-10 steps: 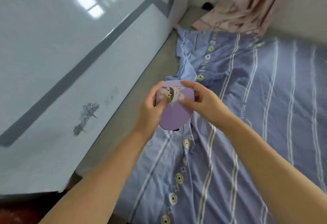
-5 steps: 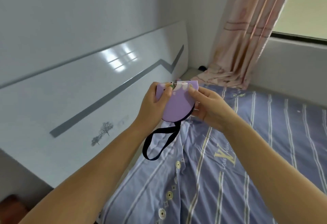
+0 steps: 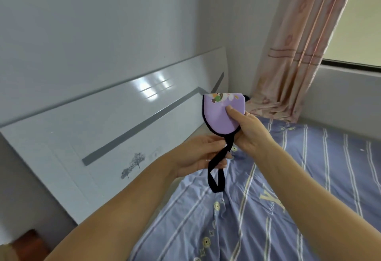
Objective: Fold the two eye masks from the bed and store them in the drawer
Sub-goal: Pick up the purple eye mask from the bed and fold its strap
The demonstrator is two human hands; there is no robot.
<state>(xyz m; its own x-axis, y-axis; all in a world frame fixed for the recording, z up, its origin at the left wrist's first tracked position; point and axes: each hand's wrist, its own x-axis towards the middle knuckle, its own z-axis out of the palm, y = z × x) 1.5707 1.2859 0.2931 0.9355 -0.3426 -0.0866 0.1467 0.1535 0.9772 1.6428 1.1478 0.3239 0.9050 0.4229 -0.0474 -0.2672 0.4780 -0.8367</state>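
A purple eye mask [image 3: 218,116], folded in half with a cartoon print along its top edge, is held up over the bed. My right hand [image 3: 250,131] pinches its lower right side, thumb pressed on the front. The mask's black elastic strap [image 3: 216,173] hangs down in a loop. My left hand [image 3: 201,154] sits just below the mask, its fingers closed around the strap's upper part. A second eye mask and the drawer are out of sight.
The bed has a blue striped sheet [image 3: 278,209]. A glossy white headboard [image 3: 115,132] with a grey stripe runs along the left. Pink curtains [image 3: 299,54] hang in the far corner beside a window ledge [image 3: 350,68]. A brown surface [image 3: 28,244] shows at bottom left.
The view has tilted up from the bed. My left hand let go of the mask's top edge and dropped to grip the hanging strap. My right hand keeps the folded mask, raised higher.
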